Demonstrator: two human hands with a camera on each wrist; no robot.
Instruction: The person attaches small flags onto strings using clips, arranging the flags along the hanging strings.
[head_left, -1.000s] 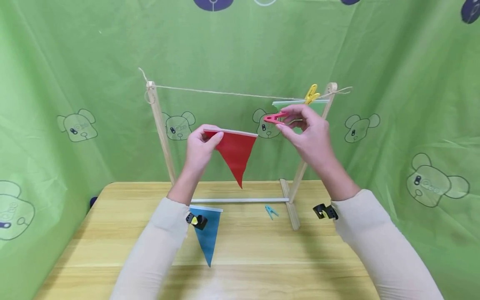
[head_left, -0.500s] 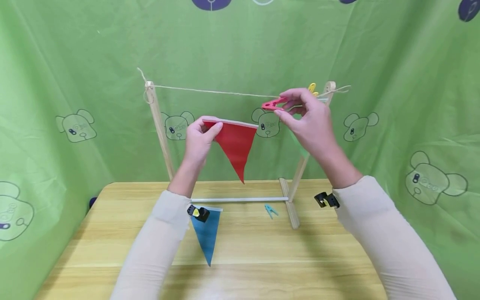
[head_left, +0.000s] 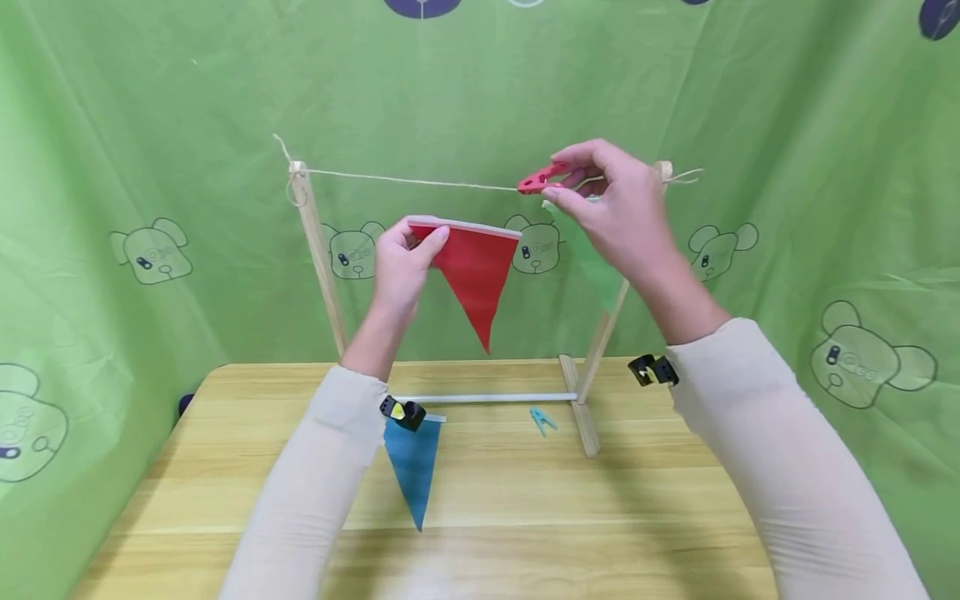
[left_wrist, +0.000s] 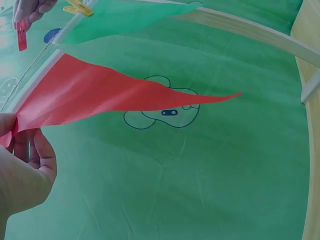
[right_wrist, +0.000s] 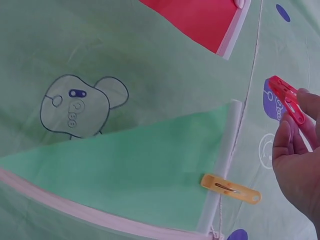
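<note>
A red triangular pennant (head_left: 477,271) with a white top band hangs from my left hand (head_left: 402,265), which pinches its upper left corner between thumb and fingers. My right hand (head_left: 618,200) pinches a red clothespin (head_left: 542,178) by its handles, its nose pointing left. In the right wrist view the clothespin (right_wrist: 287,97) is apart from the string (right_wrist: 254,60). The pennant's band lies a little below the string (head_left: 405,180) in the head view. A green pennant (right_wrist: 135,165) hangs on the string under a yellow clothespin (right_wrist: 231,188); the right hand partly hides this pennant in the head view.
Two wooden posts (head_left: 321,250) hold the string, joined low down by a white rod (head_left: 487,398). On the wooden table (head_left: 570,533) lie a blue pennant (head_left: 414,467), partly behind the left wrist, and a light blue clothespin (head_left: 542,421). Green cloth (head_left: 450,92) surrounds the table.
Both hands have risen. The right hand has brought the red clothespin up to string height in the head view, and the left has lifted the red pennant closer to the string.
</note>
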